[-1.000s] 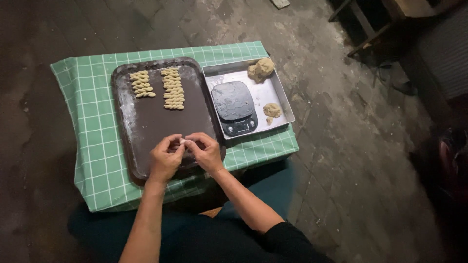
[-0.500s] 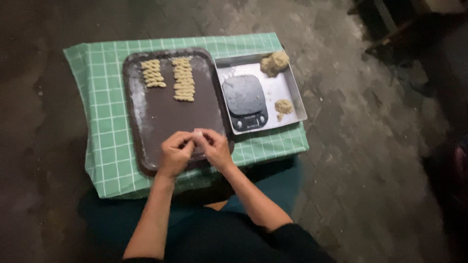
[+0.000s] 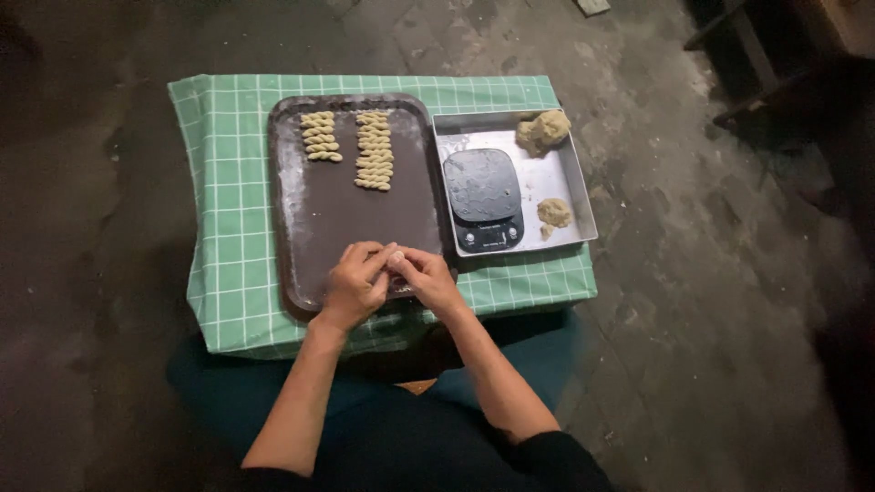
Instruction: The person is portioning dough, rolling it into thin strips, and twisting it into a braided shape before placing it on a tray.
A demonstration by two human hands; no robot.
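Both hands pinched together on small dough piece [image 3: 394,262], over near end of dark tray [image 3: 301,219]. Left hand [image 3: 357,284] and right hand [image 3: 428,281] touching, fingertips closed round it, dough mostly hidden. Tip: keep twist tight and even, match finished twists [image 3: 374,150] at far end. Bare tray in between, plenty room. Mind scale [image 3: 483,196] in metal pan [image 3: 583,196] just right, table edge at wrists.

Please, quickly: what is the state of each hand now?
Left hand: closed on a small dough piece.
Right hand: closed on the same dough piece.
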